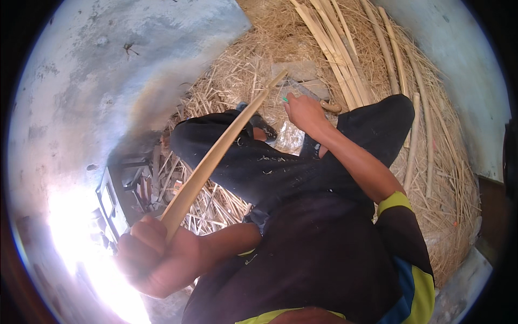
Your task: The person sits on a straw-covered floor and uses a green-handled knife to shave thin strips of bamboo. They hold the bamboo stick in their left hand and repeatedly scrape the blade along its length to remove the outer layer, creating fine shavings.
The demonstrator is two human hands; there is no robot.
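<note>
A long, split bamboo strip (224, 141) slants across my lap from lower left to upper middle. My left hand (162, 256) is closed around its near end. Close to the strip's far end is my right hand (305, 112), its fingers closed; a small green bit (285, 99) shows at the fingertips, but the rest of what they hold is hidden. Just beyond this hand lies a flat metal blade (299, 88), and a curved wooden handle (331, 107) shows beside it, partly covered by the hand.
Bricks (299, 70) lie on straw-like shavings (232, 81). Several bamboo strips (337, 51) and poles (415, 140) rest at the far right. A pale wall (97, 92) rises on the left, with a dark open box (116, 189) below it. My bent legs (377, 124) frame the floor ahead.
</note>
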